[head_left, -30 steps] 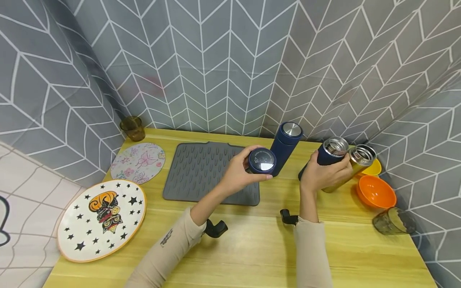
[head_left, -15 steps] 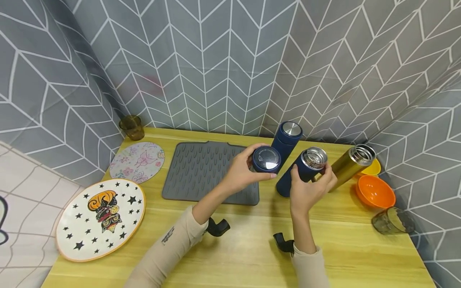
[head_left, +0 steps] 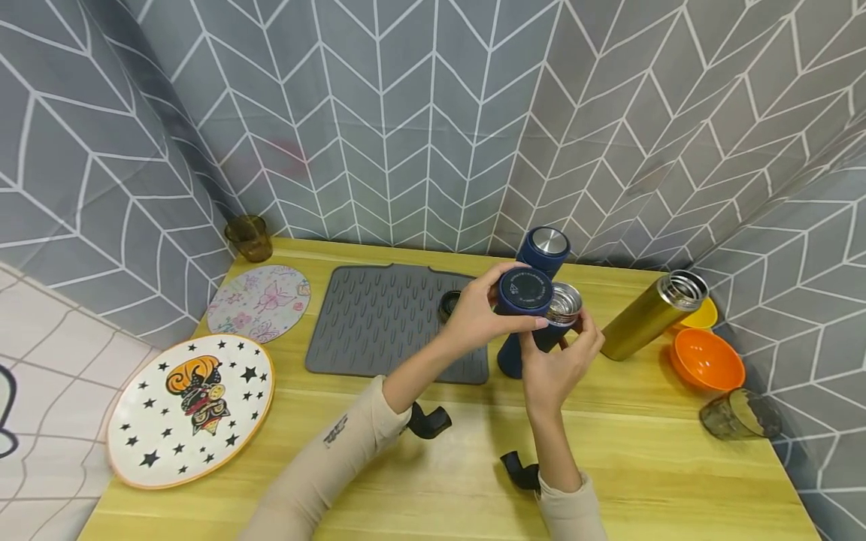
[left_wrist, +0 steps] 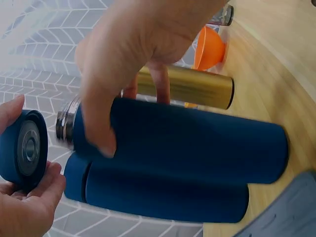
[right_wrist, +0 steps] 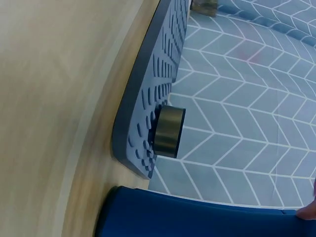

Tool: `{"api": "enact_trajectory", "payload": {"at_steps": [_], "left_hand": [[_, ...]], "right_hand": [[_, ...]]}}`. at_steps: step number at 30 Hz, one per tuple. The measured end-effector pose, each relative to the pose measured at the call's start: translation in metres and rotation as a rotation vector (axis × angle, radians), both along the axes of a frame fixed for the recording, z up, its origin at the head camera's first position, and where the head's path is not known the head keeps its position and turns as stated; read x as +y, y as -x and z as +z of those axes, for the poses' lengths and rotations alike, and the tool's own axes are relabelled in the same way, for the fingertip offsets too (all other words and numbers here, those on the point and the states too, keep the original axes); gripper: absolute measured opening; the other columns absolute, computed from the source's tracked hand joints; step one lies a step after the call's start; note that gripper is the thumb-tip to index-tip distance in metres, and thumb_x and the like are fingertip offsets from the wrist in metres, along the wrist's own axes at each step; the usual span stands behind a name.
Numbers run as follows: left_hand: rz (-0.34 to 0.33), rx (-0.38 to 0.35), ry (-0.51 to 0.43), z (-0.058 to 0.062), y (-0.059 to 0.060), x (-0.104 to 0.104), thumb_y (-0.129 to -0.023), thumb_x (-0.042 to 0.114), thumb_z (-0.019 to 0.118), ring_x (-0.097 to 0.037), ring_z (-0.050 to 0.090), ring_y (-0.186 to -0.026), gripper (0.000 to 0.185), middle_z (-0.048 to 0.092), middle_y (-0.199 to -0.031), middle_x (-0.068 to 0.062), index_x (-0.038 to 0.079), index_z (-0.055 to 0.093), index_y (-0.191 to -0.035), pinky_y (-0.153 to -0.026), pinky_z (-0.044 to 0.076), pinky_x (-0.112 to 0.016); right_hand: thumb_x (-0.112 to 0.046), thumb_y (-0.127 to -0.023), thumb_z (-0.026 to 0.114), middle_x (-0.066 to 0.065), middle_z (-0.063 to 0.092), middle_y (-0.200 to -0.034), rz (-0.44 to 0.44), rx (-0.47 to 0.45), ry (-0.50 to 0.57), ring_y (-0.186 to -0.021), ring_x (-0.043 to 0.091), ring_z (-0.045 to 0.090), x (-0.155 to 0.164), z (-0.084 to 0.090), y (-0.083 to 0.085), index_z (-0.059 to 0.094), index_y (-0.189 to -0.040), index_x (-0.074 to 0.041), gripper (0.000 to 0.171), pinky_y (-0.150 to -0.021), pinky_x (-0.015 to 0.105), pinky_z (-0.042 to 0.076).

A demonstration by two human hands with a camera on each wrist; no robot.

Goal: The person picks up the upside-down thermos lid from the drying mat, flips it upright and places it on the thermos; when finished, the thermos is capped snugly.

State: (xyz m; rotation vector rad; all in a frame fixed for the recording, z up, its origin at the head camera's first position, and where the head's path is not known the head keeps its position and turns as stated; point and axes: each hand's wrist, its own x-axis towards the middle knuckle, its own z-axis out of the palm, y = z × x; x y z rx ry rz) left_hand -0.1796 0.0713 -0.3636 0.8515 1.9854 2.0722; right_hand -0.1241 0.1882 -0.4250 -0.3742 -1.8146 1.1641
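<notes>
Left hand (head_left: 483,315) is gripping the blue cap (head_left: 525,291), fingers curled round it, holding it just beside the open steel mouth of the blue flask (head_left: 541,330). Right hand (head_left: 558,364) is wrapping the flask body, keeping it tilted over the table's (head_left: 433,466) middle – base near the mat's (head_left: 379,323) right edge. Cap is not seated yet; aligning and screwing down look left to do. A gold cap (head_left: 448,304) is sitting on the mat behind the left hand. A closed blue flask (head_left: 543,252) is standing close behind – tight there. Gold flask (head_left: 651,315) and orange bowl (head_left: 707,361) are lying well right; open room toward the near edge.
</notes>
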Motion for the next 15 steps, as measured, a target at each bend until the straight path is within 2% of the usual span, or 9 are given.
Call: {"api": "enact_trajectory", "payload": {"at_steps": [5,10,15], "left_hand": [[-0.030,-0.040,-0.027,-0.002,-0.002,0.018,-0.077,0.005,0.082,-0.012,0.065,-0.100,0.071,0.061,-0.128,-0.015,0.007,0.049,-0.141,-0.087,0.055,-0.024],[0.001,0.011,0.012,-0.006,-0.004,0.030,-0.077,0.010,0.084,-0.010,0.064,-0.102,0.075,0.063,-0.127,-0.012,0.007,0.047,-0.142,-0.087,0.053,-0.022],[0.030,0.072,0.076,-0.007,-0.002,0.037,-0.076,0.015,0.086,-0.012,0.064,-0.104,0.077,0.063,-0.127,-0.010,0.009,0.047,-0.143,-0.086,0.053,-0.021]], "right_hand": [[-0.012,-0.079,0.081,0.017,0.050,-0.133,0.018,-0.058,-0.016,-0.113,0.022,0.046,0.000,-0.003,0.001,0.045,-0.140,-0.004,0.071,-0.089,0.041,0.042],[-0.005,-0.081,0.075,0.016,0.057,-0.132,0.006,-0.089,-0.072,-0.102,0.032,0.050,0.000,-0.005,0.001,0.048,-0.142,-0.006,0.067,-0.078,0.041,0.038],[-0.002,-0.081,0.073,0.019,0.058,-0.133,0.011,-0.060,-0.100,-0.108,0.040,0.053,0.001,-0.005,0.001,0.051,-0.138,-0.003,0.061,-0.085,0.052,0.041]]}}
